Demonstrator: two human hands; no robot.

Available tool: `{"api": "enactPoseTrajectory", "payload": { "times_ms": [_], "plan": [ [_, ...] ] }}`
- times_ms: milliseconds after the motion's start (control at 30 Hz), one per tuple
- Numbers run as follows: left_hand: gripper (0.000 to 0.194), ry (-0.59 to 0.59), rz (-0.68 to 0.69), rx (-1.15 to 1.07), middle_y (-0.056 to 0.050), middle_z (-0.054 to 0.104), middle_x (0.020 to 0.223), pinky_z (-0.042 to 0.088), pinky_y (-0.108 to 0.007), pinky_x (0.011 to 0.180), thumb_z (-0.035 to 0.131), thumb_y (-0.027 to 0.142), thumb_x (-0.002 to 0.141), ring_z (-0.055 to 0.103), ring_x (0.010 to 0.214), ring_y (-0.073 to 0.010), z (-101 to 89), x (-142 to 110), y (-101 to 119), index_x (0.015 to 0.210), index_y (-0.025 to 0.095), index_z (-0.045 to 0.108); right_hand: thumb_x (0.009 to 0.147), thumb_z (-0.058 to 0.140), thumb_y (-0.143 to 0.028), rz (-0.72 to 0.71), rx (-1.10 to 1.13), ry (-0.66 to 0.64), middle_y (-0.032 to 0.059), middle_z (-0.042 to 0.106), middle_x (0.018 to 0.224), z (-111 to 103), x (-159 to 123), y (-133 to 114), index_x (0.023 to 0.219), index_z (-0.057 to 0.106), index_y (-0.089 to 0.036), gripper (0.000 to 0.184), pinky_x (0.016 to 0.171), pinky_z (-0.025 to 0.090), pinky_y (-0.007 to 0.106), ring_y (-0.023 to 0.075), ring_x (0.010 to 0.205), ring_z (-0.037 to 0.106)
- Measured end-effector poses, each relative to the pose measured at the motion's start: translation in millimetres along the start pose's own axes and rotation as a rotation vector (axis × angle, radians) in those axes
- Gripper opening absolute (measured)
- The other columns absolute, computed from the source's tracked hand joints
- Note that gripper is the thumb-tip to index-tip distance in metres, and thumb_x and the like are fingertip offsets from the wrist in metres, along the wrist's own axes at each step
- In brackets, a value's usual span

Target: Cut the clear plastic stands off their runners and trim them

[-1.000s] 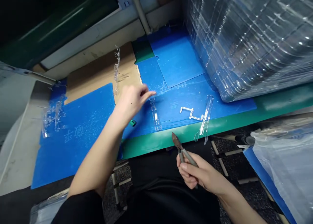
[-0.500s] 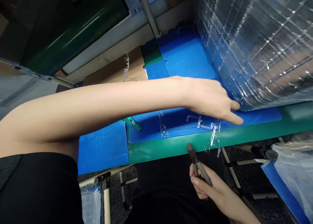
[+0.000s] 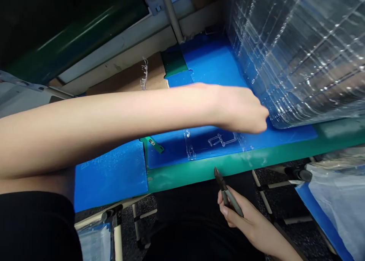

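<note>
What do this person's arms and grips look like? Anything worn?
The left grip is an ungloved human hand; no watch shows. The left arm is bare up to a short, plain black sleeve. The right grip is ungloved too, its forearm bare; that sleeve is out of frame.

— Any lettering you can read?
— None for certain. The green tool, left of the pliers and a little beyond them, carries a small black label with white characters, too tiny to make out.
— Anything else?
— Pale strokes, like handwriting, on the blue sheet well to the left of the pliers. Only a bit shows, and I can't tell what it says.
</note>
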State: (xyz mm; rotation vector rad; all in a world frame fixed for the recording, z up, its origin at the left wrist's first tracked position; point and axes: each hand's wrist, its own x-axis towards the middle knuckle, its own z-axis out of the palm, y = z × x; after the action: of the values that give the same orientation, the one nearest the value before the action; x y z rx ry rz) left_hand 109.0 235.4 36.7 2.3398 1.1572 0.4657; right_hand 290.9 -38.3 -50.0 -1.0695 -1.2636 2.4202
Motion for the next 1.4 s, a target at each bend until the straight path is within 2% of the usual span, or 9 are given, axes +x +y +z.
{"api": "enactPoseTrajectory", "payload": {
  "times_ms": [100, 200, 267, 367, 467, 533, 667, 1167, 1400],
  "plan": [
    [0.023, -0.043, -0.201, -0.162, -0.001, 0.065, 0.072, 0.052, -0.028, 0.065, 0.075, 0.022, 0.096, 0.076, 0.079, -0.022, -60.8, -21, 12, 0.074, 0.016, 0.071, 0.109, 0.055, -0.065, -0.015, -0.066, 0.062, 0.0027, 0.055, 0.097, 8, -7, -11, 0.119, 0.06, -0.025, 0.042, 0.079, 0.051, 0.032, 0.0189, 0.085, 0.052],
    [0.027, -0.158, -0.327, -0.301, 0.0, 0.067, 0.065, 0.046, -0.024, 0.058, 0.089, 0.026, 0.084, 0.071, 0.063, -0.0165, -87.9, -72, 28, 0.07, 0.014, 0.07, 0.111, 0.052, -0.062, -0.069, -0.138, 0.137, 0.004, 0.06, 0.106, 16, -9, -29, 0.124, 0.059, -0.026, 0.039, 0.087, 0.051, 0.034, 0.0209, 0.094, 0.057],
    [0.032, -0.177, -0.408, -0.487, -0.002, 0.07, 0.064, 0.043, -0.024, 0.053, 0.091, 0.034, 0.084, 0.067, 0.056, -0.0143, -79.1, -114, 34, 0.071, 0.015, 0.069, 0.113, 0.049, -0.059, -0.112, -0.204, 0.183, 0.0039, 0.061, 0.111, 21, -8, -40, 0.123, 0.057, -0.027, 0.034, 0.095, 0.049, 0.036, 0.0215, 0.1, 0.059],
    [0.035, -0.09, -0.511, -0.793, -0.004, 0.075, 0.069, 0.044, -0.023, 0.051, 0.089, 0.042, 0.088, 0.067, 0.055, -0.0125, -42.7, -169, 35, 0.076, 0.015, 0.069, 0.115, 0.046, -0.054, -0.117, -0.284, 0.217, 0.0035, 0.062, 0.114, 26, -6, -52, 0.122, 0.055, -0.028, 0.029, 0.1, 0.046, 0.039, 0.0221, 0.106, 0.06],
    [0.035, -0.019, -0.535, -0.956, -0.003, 0.076, 0.072, 0.046, -0.021, 0.054, 0.088, 0.04, 0.091, 0.068, 0.057, -0.0101, -7.8, -204, 34, 0.078, 0.015, 0.068, 0.115, 0.048, -0.052, -0.089, -0.344, 0.205, 0.004, 0.064, 0.12, 31, -5, -55, 0.124, 0.054, -0.028, 0.026, 0.103, 0.045, 0.041, 0.0239, 0.114, 0.061],
    [0.034, -0.011, -0.527, -1.008, -0.002, 0.076, 0.073, 0.047, -0.02, 0.056, 0.088, 0.038, 0.092, 0.068, 0.058, -0.0094, 5.7, -216, 35, 0.079, 0.015, 0.067, 0.114, 0.048, -0.051, -0.071, -0.385, 0.186, 0.0035, 0.065, 0.119, 34, -6, -56, 0.121, 0.054, -0.028, 0.024, 0.101, 0.046, 0.042, 0.0241, 0.112, 0.061],
    [0.032, -0.004, -0.512, -1.066, -0.002, 0.076, 0.073, 0.048, -0.02, 0.056, 0.086, 0.036, 0.094, 0.068, 0.057, -0.0093, 14.3, -226, 38, 0.08, 0.014, 0.068, 0.114, 0.047, -0.049, -0.044, -0.424, 0.171, 0.0013, 0.065, 0.111, 38, -9, -58, 0.113, 0.052, -0.028, 0.022, 0.095, 0.047, 0.042, 0.0231, 0.103, 0.061],
    [0.033, -0.074, -0.499, -1.079, -0.002, 0.075, 0.073, 0.049, -0.02, 0.059, 0.083, 0.038, 0.097, 0.068, 0.059, -0.0089, 19.2, -217, 41, 0.081, 0.014, 0.069, 0.115, 0.049, -0.053, -0.071, -0.323, 0.176, 0.0012, 0.066, 0.117, 29, -9, -51, 0.122, 0.056, -0.031, 0.024, 0.101, 0.047, 0.046, 0.0241, 0.11, 0.062],
    [0.032, -0.161, -0.497, -1.173, -0.001, 0.074, 0.072, 0.05, -0.019, 0.058, 0.083, 0.037, 0.098, 0.066, 0.057, -0.0077, 24.1, -212, 38, 0.081, 0.014, 0.068, 0.114, 0.052, -0.048, -0.075, -0.249, 0.051, -0.0004, 0.059, 0.099, 17, -10, -51, 0.116, 0.058, -0.028, 0.021, 0.084, 0.051, 0.036, 0.0177, 0.088, 0.057]
  ]
}}
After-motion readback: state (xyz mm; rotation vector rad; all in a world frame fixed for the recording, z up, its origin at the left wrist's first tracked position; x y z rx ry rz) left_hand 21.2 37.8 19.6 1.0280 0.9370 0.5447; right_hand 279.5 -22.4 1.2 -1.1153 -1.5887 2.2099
